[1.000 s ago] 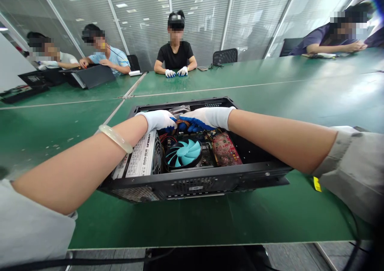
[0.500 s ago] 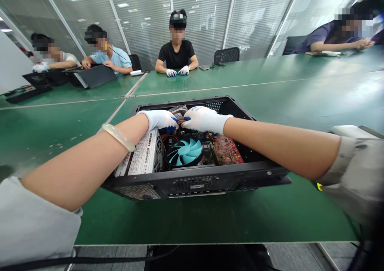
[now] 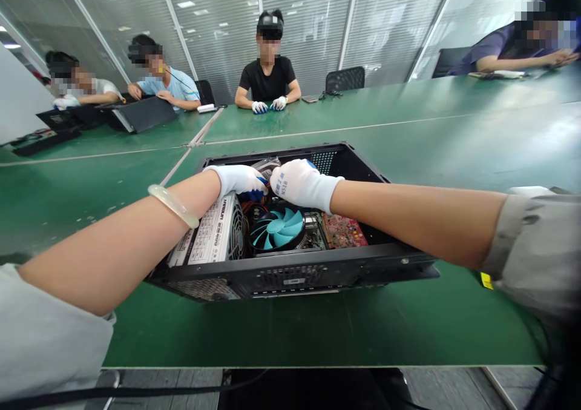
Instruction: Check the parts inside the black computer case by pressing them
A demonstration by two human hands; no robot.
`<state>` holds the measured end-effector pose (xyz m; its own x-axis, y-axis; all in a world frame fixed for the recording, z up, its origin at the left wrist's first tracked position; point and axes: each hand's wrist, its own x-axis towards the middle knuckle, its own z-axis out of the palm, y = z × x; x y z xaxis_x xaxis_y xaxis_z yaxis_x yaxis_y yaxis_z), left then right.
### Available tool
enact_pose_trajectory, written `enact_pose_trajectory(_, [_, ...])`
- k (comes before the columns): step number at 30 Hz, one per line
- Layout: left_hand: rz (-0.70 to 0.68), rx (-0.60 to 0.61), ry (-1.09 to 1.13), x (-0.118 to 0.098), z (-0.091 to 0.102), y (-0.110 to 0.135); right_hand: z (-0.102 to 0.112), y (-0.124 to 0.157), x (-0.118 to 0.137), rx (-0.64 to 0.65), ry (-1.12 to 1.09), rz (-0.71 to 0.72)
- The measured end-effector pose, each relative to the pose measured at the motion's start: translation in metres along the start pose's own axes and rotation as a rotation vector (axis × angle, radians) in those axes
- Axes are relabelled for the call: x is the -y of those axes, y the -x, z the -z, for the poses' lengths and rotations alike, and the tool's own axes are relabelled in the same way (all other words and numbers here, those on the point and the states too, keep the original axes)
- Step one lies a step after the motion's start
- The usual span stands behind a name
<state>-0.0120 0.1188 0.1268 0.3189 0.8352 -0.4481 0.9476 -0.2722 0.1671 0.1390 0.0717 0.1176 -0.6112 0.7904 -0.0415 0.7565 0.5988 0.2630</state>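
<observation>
An open black computer case (image 3: 299, 272) lies on the green table, and both my gloved hands reach into its far part. My left hand (image 3: 245, 181) is closed around thin coloured cables (image 3: 260, 200) beyond the power supply (image 3: 212, 233). Close beside it, my right hand (image 3: 300, 183) is closed with its knuckles up, at the end of a silver hard drive (image 3: 265, 166). Its fingertips, and whatever they grip, are hidden. Nearer to me sit a cooler fan (image 3: 278, 229) with turquoise blades and a red circuit board (image 3: 344, 231).
Across the green table (image 3: 345, 331) sits a person (image 3: 267, 83) with gloved hands on the tabletop. Two people at the left are at dark computer cases (image 3: 145, 114); another person leans on the table at far right. A white object (image 3: 529, 191) lies by my right sleeve.
My right hand has turned over, its printed back now showing, and shifted slightly left, covering the cables seen between the hands before. My left hand has moved slightly left.
</observation>
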Motion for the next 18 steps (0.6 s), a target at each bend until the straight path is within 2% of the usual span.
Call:
enact_pose_trajectory(4, [-0.002,-0.027,-0.102,-0.005,0.0,0.002,0.003,-0.004,0.004,0.016,0.105,0.049])
enact_pose_trajectory(7, [0.019,-0.036,-0.205,-0.019,0.001,0.014,0.011,0.0,-0.011,0.036,-0.041,0.056])
enact_pose_trajectory(9, [0.032,-0.034,-0.27,-0.033,0.004,0.027,0.023,0.011,-0.026,0.042,-0.196,0.088])
enact_pose_trajectory(11, [-0.014,-0.037,-0.332,-0.054,0.01,0.043,0.038,0.033,-0.041,-0.001,-0.31,0.088])
enact_pose_trajectory(13, [-0.115,-0.066,-0.385,-0.081,0.016,0.059,0.051,0.065,-0.055,-0.103,-0.351,0.041])
enact_pose_trajectory(16, [-0.258,-0.202,-0.43,-0.134,0.02,0.073,0.06,0.125,-0.072,-0.263,-0.331,-0.088])
enact_pose_trajectory(18, [-0.383,-0.328,-0.505,-0.171,0.014,0.074,0.057,0.169,-0.08,-0.344,-0.338,-0.217])
